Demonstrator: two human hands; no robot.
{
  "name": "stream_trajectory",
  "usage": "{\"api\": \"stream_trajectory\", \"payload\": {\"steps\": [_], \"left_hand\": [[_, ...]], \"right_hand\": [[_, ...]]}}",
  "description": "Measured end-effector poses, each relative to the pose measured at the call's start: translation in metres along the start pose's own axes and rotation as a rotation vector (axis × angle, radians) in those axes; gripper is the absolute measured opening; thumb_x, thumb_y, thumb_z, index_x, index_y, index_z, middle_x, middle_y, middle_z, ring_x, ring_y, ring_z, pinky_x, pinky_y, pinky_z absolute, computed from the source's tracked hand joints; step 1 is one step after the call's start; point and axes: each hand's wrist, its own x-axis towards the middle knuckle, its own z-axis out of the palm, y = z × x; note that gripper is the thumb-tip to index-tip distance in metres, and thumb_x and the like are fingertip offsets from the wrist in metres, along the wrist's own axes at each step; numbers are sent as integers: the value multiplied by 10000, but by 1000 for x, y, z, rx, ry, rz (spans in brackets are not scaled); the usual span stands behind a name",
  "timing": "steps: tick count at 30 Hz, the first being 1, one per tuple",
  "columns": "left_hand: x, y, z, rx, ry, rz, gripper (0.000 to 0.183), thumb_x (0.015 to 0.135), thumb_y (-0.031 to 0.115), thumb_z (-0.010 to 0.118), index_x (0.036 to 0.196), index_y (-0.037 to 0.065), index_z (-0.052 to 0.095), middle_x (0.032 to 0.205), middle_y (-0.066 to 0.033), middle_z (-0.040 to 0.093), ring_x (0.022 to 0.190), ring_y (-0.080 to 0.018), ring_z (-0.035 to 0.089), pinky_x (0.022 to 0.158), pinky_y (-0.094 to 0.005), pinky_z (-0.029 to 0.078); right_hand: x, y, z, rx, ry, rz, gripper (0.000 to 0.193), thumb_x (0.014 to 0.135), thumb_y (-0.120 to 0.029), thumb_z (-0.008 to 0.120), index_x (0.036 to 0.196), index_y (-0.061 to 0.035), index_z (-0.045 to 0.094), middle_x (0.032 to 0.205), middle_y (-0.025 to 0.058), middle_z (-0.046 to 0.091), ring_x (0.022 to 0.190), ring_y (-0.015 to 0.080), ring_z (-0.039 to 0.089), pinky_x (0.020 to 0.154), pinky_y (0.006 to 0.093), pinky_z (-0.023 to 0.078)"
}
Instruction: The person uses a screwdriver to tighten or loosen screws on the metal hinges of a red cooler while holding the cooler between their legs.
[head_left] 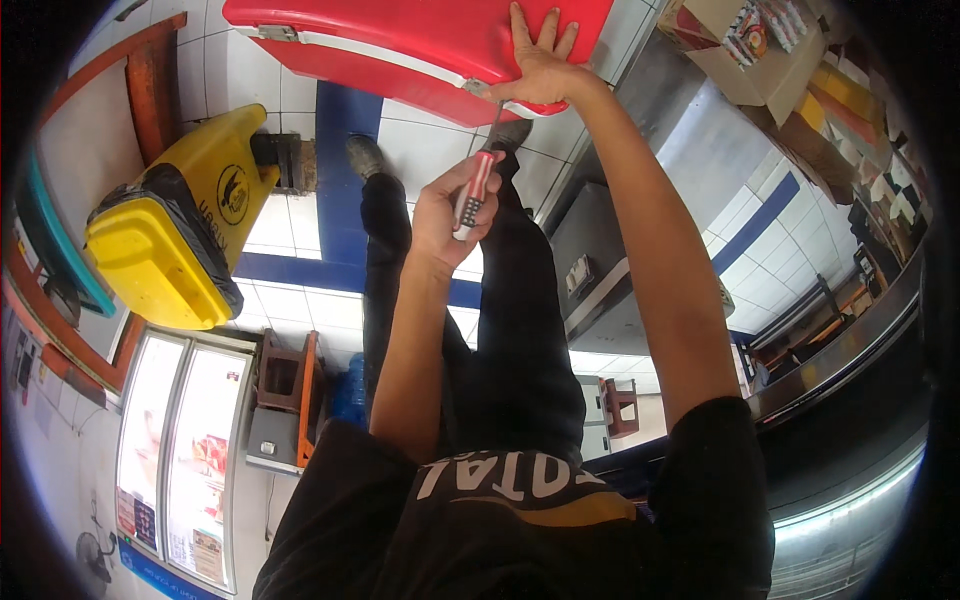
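Box [400,35]: It is sitting at the top of your view, bright red, with a white band running along its side.
Latches [474,87]: Two metal ones are hanging on the white band. One is resting near your right thumb, and the other is sitting well off to the left.
Tool [483,165]: It is looking like a screwdriver, with a red and grey handle. Its thin rod is pointing up at the box's edge, near the right latch. I cannot tell if the tip is touching.
Left grip [440,215]: Your fingers are clamping around the tool's handle.
Right grip [545,75]: Your fingers are spreading wide apart, and your hand is pressing on the box near its right end.
Shoes [367,157]: You are standing on the white tile floor [415,125] with blue stripes, the left shoe pointing toward the box.
Yellow bin [165,260]: It is standing to your left, with a black bag poking out under the lid.
Cardboard box [790,85]: It is sitting open at the upper right, holding small packets.
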Motion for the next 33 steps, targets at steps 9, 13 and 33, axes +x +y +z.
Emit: {"api": "stream_trajectory", "payload": {"steps": [9, 13, 33], "left_hand": [[11, -18, 28, 1159, 598, 531, 257, 915, 135, 665, 1114, -28, 668, 812, -131, 688, 634, -254, 653, 582, -365, 501], [9, -10, 30, 284, 412, 216, 300, 1018, 276, 570, 985, -14, 643, 763, -73, 627, 534, -133, 521, 463, -273, 376], [10, -22, 27, 669, 487, 355, 389, 1019, 263, 665, 1275, -29, 680, 717, -10, 569, 498, -44, 474, 415, -213, 338]], "right_hand": [[0, 9, -15, 87, -21, 14, 1502, 645, -877, 686, 1623, -123, -169, 1599, 386, -245, 1462, 581, -258, 1156, 748, 14], [0, 9, -11, 95, 14, 14, 1509, 632, -865, 708, 1624, -150, -176, 1604, 381, -241, 1472, 577, -242, 1150, 758, 23], [17, 25, -14, -34, 5, -69, 1452, 677, -808, 724, 1638, -95, -99, 1603, 391, -227, 1466, 590, -237, 1202, 670, 10]]}}
